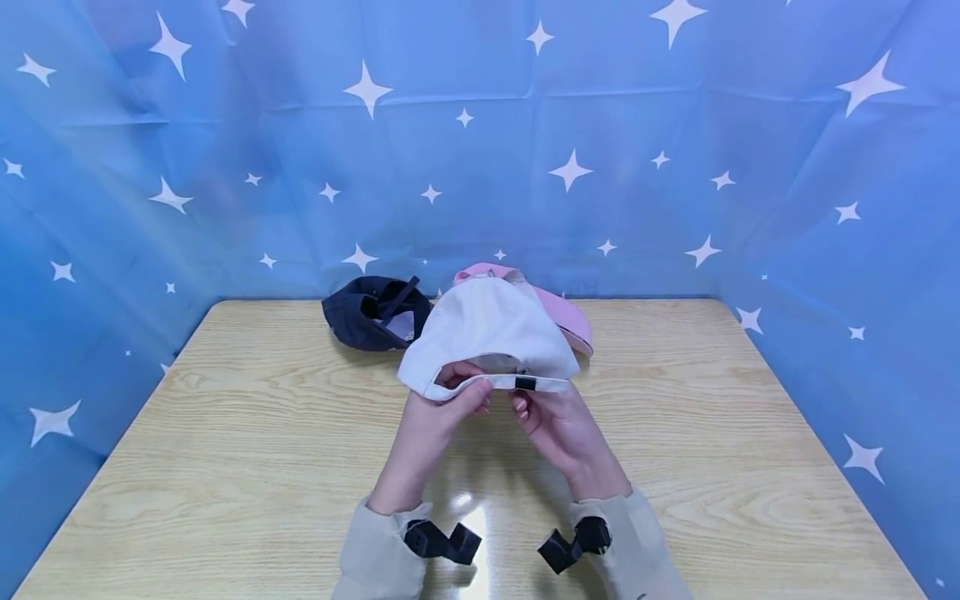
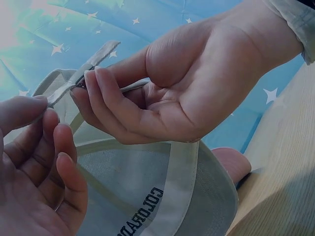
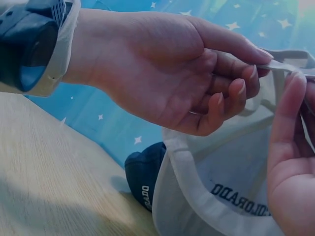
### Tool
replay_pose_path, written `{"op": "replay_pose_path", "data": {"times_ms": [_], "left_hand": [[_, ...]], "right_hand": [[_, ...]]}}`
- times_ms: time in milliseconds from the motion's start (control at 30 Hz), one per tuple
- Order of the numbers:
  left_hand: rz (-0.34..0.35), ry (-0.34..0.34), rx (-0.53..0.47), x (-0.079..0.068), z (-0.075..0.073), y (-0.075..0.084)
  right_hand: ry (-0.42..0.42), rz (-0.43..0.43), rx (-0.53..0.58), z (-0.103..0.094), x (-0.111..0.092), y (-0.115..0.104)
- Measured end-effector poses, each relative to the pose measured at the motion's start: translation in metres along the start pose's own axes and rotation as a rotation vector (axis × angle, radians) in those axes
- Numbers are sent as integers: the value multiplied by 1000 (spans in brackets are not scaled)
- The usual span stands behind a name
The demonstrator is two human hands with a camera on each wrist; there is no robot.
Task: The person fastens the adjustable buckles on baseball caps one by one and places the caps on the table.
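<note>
A white baseball cap (image 1: 487,321) is held up over the table, its back opening and strap facing me. My left hand (image 1: 457,400) pinches the strap (image 1: 501,382) at the left of the opening, some fingers reaching inside it. On the other side my right hand (image 1: 555,421) pinches the strap near a black piece (image 1: 525,383); in the left wrist view its thumb and fingertips meet at a small buckle (image 2: 81,82), with a strap end (image 2: 106,51) sticking out beyond. Dark lettering (image 2: 147,204) shows inside the cap's crown.
A navy cap (image 1: 360,312) lies at the back left of the wooden table (image 1: 240,450). Behind the white cap, partly hidden, is a pink cap (image 1: 566,317). A blue star-patterned cloth (image 1: 465,167) hangs around the table. Both wrists carry black cameras (image 1: 442,542).
</note>
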State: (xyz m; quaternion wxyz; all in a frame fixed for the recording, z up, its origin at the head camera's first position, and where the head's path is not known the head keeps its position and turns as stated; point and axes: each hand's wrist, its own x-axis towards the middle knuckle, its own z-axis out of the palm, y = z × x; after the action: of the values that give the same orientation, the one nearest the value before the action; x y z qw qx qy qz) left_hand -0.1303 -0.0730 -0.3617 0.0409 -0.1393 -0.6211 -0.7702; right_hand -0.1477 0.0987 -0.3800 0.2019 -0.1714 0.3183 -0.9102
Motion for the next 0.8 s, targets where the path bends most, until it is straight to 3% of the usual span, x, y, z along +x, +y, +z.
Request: {"op": "replay_pose_path", "data": {"times_ms": [233,467,800], "left_hand": [[35,4,-1,5,-2,4],[86,-3,30,3,-1,3],[46,5,34,-3,4,-3]], "right_hand": [[-44,-8,5,2,8,-2],[-31,11,-9,2,6,-2],[-33,13,-27,-2,-3,0]]}}
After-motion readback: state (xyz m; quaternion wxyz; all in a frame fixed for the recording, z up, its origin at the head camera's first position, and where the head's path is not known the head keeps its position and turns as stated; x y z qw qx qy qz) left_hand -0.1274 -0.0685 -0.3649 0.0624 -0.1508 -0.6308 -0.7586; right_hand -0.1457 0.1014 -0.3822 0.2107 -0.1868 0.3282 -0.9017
